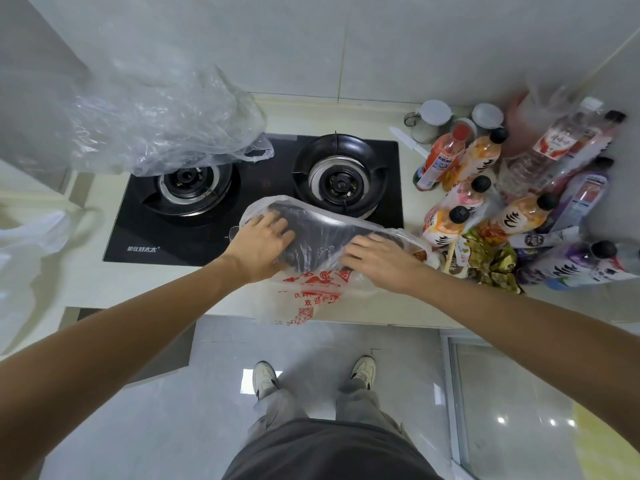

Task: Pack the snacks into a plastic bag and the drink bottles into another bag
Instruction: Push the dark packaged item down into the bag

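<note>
At front edge of the bench point(398, 306), just below the black 2-burner gas hob point(263, 188), a clear plastic bag w/ red print point(311, 289) is lying w/ its lower part hanging over the bench edge toward the floor. Both hands are working its upper part: left hand point(261, 244) is lying on the bag's left side w/ fingers spread and fairly straight, pressing the film; right hand point(377, 258) is resting on the bag's right side, fingers extended and close together, tips on the plastic. Can't tell if either thumb is pinching film underneath. Dark area is showing thru the plastic btwn the hands; can't tell if it's smth inside or the hob behind. Right of the bag, drink bottles point(485, 188) are standing and lying in a loose crowd on the bench, most w/ black caps, one w/ a red cap, some purple-labelled ones lying down nearest the edge. Snack packets point(491, 258), gold and crinkly, are sitting among them just beside the right hand. Behind the bottles, white-lidded jars point(434, 119) are standing by the wall. A 2nd clear bag point(162, 126) is sitting crumpled over the hob's left burner, and a whitish bag point(31, 237) is lying at far left, blurred.
</note>
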A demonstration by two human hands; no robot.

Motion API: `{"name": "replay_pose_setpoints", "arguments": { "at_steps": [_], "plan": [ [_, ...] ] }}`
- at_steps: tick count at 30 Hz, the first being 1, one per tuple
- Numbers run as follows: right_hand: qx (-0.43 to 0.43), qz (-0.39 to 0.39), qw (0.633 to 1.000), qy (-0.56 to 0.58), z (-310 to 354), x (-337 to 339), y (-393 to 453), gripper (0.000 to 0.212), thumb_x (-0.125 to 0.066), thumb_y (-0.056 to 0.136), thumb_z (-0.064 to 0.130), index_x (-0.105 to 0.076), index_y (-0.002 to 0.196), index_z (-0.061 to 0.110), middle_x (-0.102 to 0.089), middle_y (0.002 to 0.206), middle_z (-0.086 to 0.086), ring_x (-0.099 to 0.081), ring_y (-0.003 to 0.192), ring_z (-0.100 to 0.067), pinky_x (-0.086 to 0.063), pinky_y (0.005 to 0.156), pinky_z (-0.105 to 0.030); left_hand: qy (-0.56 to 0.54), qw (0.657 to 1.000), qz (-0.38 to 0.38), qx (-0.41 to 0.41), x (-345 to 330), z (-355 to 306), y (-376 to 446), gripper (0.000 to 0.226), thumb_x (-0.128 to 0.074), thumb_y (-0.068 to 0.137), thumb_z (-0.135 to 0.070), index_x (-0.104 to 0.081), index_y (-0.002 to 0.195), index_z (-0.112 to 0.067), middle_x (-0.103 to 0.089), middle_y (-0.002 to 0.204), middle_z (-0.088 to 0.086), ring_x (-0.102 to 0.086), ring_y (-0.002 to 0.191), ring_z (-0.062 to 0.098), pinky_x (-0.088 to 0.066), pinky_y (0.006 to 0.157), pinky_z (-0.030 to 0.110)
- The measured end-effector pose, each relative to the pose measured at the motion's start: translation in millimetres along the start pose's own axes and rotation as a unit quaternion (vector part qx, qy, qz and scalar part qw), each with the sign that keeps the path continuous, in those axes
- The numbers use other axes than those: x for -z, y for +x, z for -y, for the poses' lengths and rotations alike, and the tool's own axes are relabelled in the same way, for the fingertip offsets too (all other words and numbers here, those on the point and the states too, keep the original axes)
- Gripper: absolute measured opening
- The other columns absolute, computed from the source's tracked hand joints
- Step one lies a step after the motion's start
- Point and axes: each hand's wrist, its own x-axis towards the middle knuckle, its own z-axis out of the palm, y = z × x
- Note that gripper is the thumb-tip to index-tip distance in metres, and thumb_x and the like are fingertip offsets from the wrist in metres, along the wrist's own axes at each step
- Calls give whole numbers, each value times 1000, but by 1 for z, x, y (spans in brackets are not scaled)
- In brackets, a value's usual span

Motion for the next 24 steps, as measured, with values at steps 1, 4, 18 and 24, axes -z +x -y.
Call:
{"name": "replay_pose_setpoints", "arguments": {
  "at_steps": [1, 4, 18, 24],
  "plan": [
    [-2, 6, 1000, -2, -3, -2, 2, 53, -66, 83, 1, -59, 132, 22, -61, 129, 3, -52, 124, -23, -39, 108, -38, 17, 998, -43, -42, 1, 0, -1, 48, -57, 95, -47, -56, 135, -19, -55, 135, 5, -43, 131, 28, -38, 107, 42],
    [-5, 6, 999, -47, -9, -2, 2, 47, -66, 86, 13, -61, 132, 22, -66, 121, 4, -54, 125, -24, -8, 129, -49, 60, 975, -169, -128, -4, 3, -5, 33, -69, 89, -21, -67, 121, -14, -63, 131, 7, -51, 122, 30, -42, 96, 41],
    [30, 40, 999, -2, -21, -24, -7, 59, -60, 88, 1, -54, 142, 25, -55, 141, 10, -41, 142, -33, -10, 125, -65, 93, 993, 71, 18, -30, -2, 31, 61, -33, 99, -69, -76, 117, -30, -43, 157, 5, -9, 156, 35, -2, 125, 56],
    [140, -38, 988, -44, 3, -42, -7, 62, -60, 91, 3, -49, 150, 17, -50, 153, 1, -39, 147, -27, -19, 128, -47, 94, 992, 74, 28, -52, -9, 30, 86, -51, 80, -84, -51, 142, -24, -39, 154, 14, -13, 152, 41, -4, 122, 63]
  ]
}}
